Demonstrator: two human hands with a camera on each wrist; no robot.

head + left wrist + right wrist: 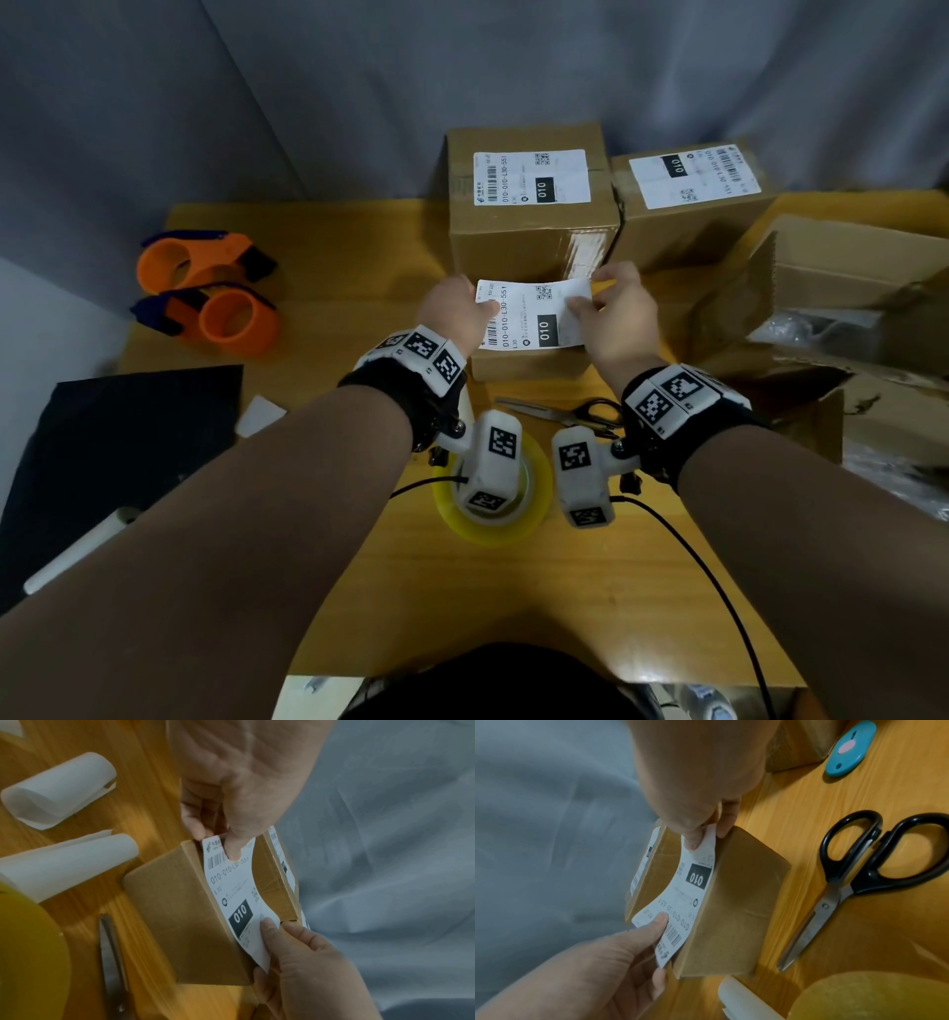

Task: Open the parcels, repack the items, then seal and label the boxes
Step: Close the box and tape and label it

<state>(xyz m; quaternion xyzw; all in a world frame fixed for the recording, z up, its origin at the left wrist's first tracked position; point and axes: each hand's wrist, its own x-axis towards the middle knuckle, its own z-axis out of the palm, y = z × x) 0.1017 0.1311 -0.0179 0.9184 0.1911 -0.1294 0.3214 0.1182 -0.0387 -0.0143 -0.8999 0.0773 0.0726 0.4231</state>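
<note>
A wooden table (369,246) filled the head view, backed by a grey curtain (462,77). At about 3 o'clock an opened cardboard carton (842,277) lay with its flaps spread and crumpled plastic inside. At 12 o'clock stood two sealed boxes side by side, the taller labelled box (529,241) on the left and a second labelled box (688,226) to its right, each with a white shipping label on top. At 9 o'clock a black sheet (118,452) covered the table's left edge. At 10 o'clock two orange tape dispensers (205,288) sat touching each other.

In the centre, just in front of the taller box, a small flat cardboard box (180,923) lay on the table. Above it both hands held a shipping label (534,316) printed "010". The left hand (454,308) pinched the label's barcode end between thumb and fingers; the right hand (616,313) pinched the opposite end the same way. The label bowed between them, and its near long edge met the box's near top edge.

At 6 o'clock a roll of yellowish clear tape (493,503) sat partly under the wrist cameras. Black-handled scissors (854,870) lay closed between the roll and the small box. Curled white backing papers (59,791) rested left of the box, and a small blue oval cutter (850,748) lay to its right.
</note>
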